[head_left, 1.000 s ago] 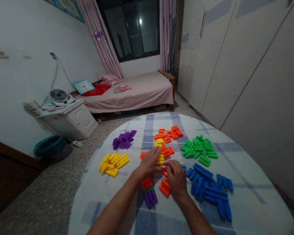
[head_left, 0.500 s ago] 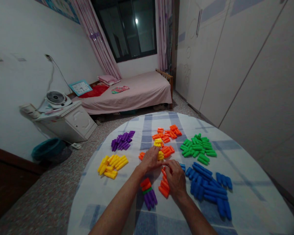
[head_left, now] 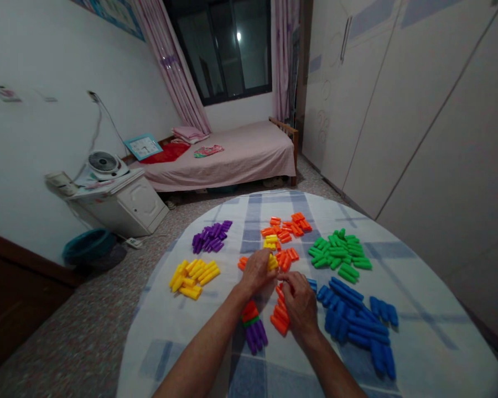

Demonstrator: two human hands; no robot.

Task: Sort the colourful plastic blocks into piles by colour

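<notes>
My left hand (head_left: 258, 271) is closed, its fingers curled against short yellow plastic pieces (head_left: 273, 262) amid orange ones. My right hand (head_left: 301, 298) is also closed, its fingertips pinched close to my left thumb; whatever is between them is hidden. Beyond my hands lie a small yellow block (head_left: 270, 241) and loose orange pieces (head_left: 288, 257). An orange row (head_left: 280, 318) lies just left of my right hand. Nearer me, below my left wrist, is a joined block with an orange top, a green band and purple legs (head_left: 255, 334).
On the checked tablecloth (head_left: 191, 342) lie piles of purple pieces (head_left: 211, 236), yellow sticks (head_left: 193, 277), green pieces (head_left: 340, 251) and blue pieces (head_left: 354, 318). More orange pieces (head_left: 288, 225) lie toward the far side. A bed (head_left: 236, 157) and white cabinet (head_left: 128, 202) stand beyond.
The view has shifted slightly, so the whole scene sits a little further right. My hands keep nearly the same pose among the orange and yellow pieces.
</notes>
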